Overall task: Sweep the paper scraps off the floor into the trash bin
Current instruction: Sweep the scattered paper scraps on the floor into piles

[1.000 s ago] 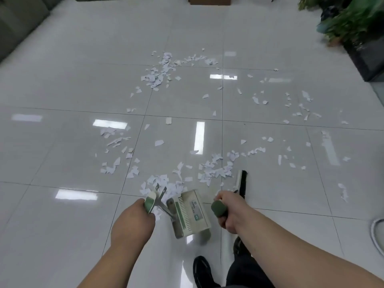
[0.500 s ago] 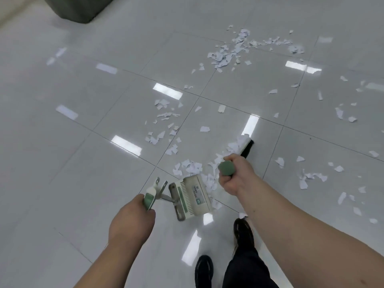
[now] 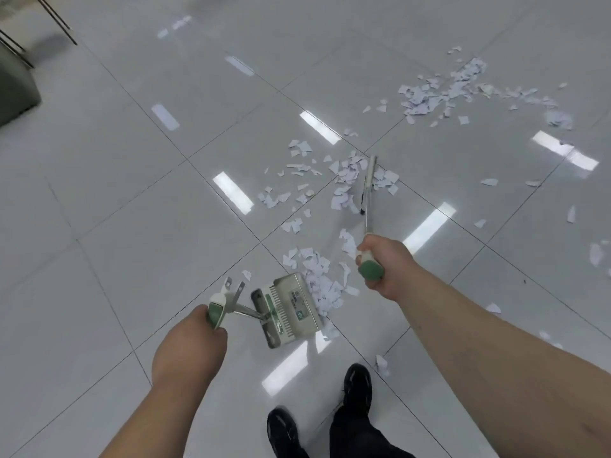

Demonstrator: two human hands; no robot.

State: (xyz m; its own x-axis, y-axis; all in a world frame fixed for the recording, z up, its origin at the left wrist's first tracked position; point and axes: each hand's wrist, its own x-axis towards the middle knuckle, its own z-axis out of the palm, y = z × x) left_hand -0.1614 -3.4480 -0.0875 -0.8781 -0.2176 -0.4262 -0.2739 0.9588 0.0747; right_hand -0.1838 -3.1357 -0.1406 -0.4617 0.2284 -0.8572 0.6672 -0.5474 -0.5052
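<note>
On glossy white tiled floor (image 3: 115, 200) | one dustpan (image 3: 287, 309), left hand (image 3: 188, 348) wrapped on handle | one broom (image 3: 367, 190), right hand (image 3: 383, 266) fisted | paper scraps (image 3: 345, 175) 12–2 o'clock | two black shoes (image 3: 357, 388)

One wide camera sits on the person's head, looking steeply down and forward over both forearms at the tiled floor (image 3: 132, 200). The shoes (image 3: 357, 388) show at the bottom edge, close in; the far floor bends toward the corners.
</note>
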